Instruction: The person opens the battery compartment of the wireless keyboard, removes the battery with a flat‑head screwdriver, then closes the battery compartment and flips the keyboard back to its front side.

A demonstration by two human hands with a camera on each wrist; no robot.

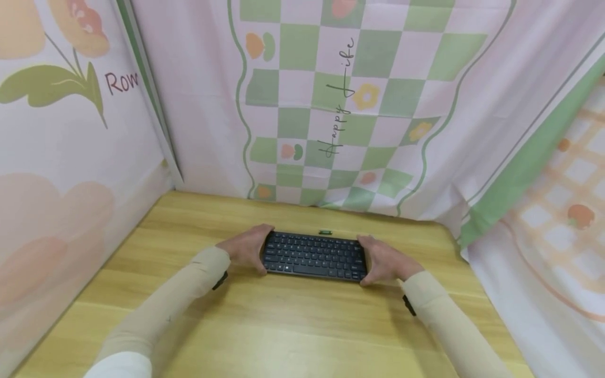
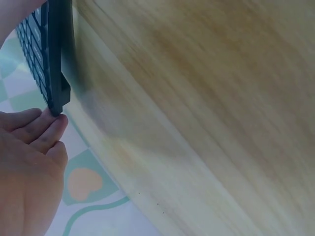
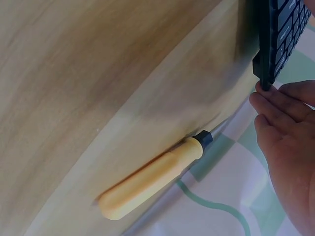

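A slim black keyboard (image 1: 315, 255) spans the space between my two hands, keys facing up, over the wooden table. My left hand (image 1: 246, 249) grips its left end, thumb at the front edge and fingers at the back. At the opposite end my right hand (image 1: 384, 260) grips it the same way. In the left wrist view, fingertips meet the back edge of the keyboard (image 2: 54, 64), beside a small raised foot. The right wrist view shows that hand's fingertips (image 3: 263, 88) at the other back corner, with a shadow on the wood below.
A small green cylindrical object (image 1: 325, 232) lies just behind the keyboard. In the right wrist view, a tool with a yellow handle (image 3: 152, 179) and black collar lies near the table's back edge. Patterned curtains (image 1: 307, 105) hang behind and along both sides of the table (image 1: 283, 325).
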